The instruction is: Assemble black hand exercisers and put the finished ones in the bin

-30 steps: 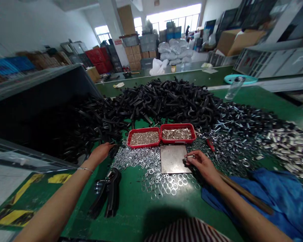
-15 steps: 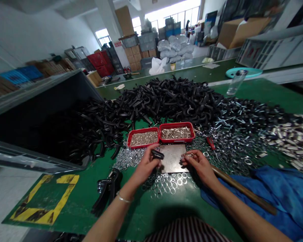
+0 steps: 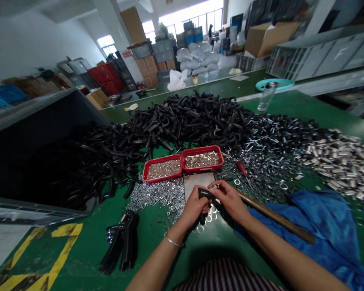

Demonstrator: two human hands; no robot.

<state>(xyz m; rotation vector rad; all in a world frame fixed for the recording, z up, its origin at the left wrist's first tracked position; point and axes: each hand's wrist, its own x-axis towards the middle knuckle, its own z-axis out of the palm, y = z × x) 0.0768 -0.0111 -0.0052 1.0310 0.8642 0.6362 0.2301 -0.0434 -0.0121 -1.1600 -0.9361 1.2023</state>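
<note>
My left hand (image 3: pixel 191 210) is closed around a black plastic handle (image 3: pixel 204 193), held above the near part of a flat metal plate (image 3: pixel 190 182). Meeting it at the handle's right end is my right hand (image 3: pixel 229 199), its fingertips pinched. A small shiny metal piece (image 3: pixel 216 186) shows at those fingers, too small to name surely. Loose metal rings (image 3: pixel 211 214) lie on the green table just below the hands. Behind the plate stand two red trays, the left tray (image 3: pixel 162 179) and the right tray (image 3: pixel 202 170), with small metal pins in them.
Black handles (image 3: pixel 197 117) are heaped behind the trays. A grey crate (image 3: pixel 42 218) stands left, beside black spring hand grips (image 3: pixel 121 242). To the right lie a red screwdriver (image 3: pixel 242 167), a wooden stick (image 3: pixel 279 218), a blue cloth (image 3: pixel 324 226) and metal sleeves (image 3: pixel 348 157).
My hands were apart over either side of the plate; now they meet at the black handle in front of it. The whole view has shifted somewhat.
</note>
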